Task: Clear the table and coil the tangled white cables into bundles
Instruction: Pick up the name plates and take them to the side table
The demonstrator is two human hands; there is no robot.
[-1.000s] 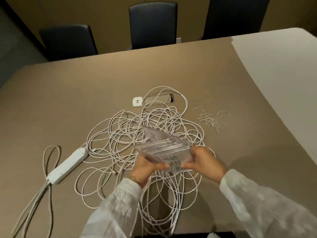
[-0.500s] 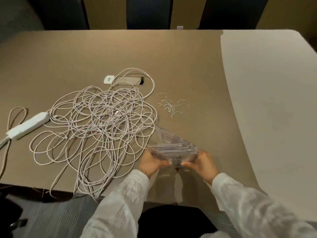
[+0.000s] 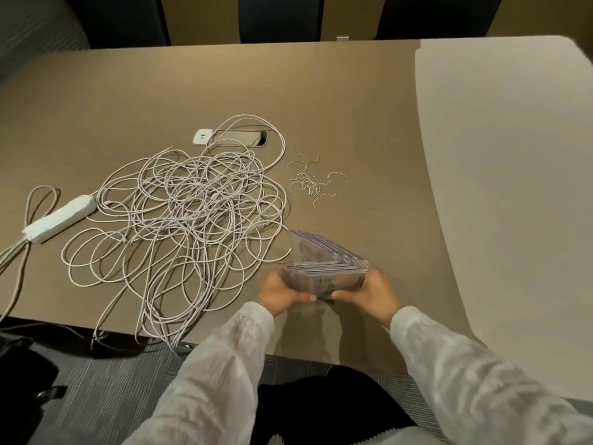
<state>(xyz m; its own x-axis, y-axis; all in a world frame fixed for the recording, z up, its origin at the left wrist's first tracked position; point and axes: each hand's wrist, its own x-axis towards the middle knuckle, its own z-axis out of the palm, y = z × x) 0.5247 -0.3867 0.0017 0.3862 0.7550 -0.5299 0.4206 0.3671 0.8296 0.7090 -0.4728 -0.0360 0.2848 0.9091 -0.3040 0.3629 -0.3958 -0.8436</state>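
Clear plastic bags (image 3: 324,268), a stack, now sit right of the cables (image 3: 192,220), no longer above them, near the worktop (image 3: 321,91) front edge. Left hand (image 3: 278,292) and right hand (image 3: 372,292) each pinch one end of the stack. Beside the tangle: power strip (image 3: 59,218), adapter (image 3: 202,136), twist ties (image 3: 313,179).

Dark chairs (image 3: 279,17) beyond, grey carpet (image 3: 112,390).
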